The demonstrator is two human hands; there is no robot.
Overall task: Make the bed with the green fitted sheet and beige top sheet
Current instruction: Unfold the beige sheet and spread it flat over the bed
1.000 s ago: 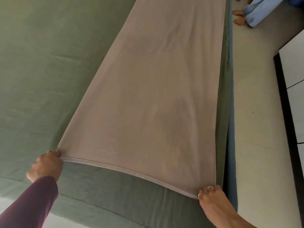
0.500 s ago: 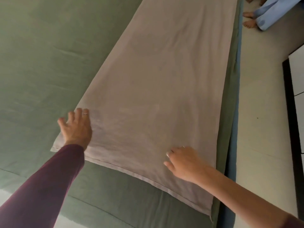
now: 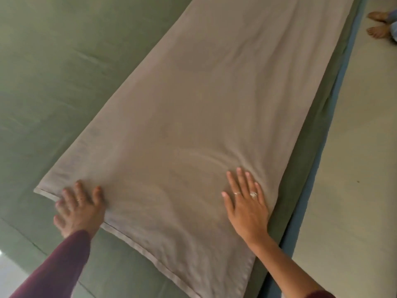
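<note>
The green fitted sheet (image 3: 64, 87) covers the mattress. On its right half lies the beige top sheet (image 3: 214, 100), folded into a long strip that runs away from me, its hemmed near edge slanting across the bed. My left hand (image 3: 78, 208) lies flat with spread fingers on the strip's near left corner, partly over the hem. My right hand (image 3: 246, 204) presses flat on the strip near its right edge, fingers straight. Small ripples show in the cloth between the hands.
The blue side of the mattress (image 3: 322, 168) runs along the bed's right edge, with pale floor (image 3: 354, 190) beyond it. Another person's bare feet (image 3: 378, 24) stand on the floor at the top right. A strip of floor shows at the bottom left.
A second ago both hands pinched the sheet's near corners and held the edge up. They let go; the sheet now lies on the bed and both palms press flat on it.
</note>
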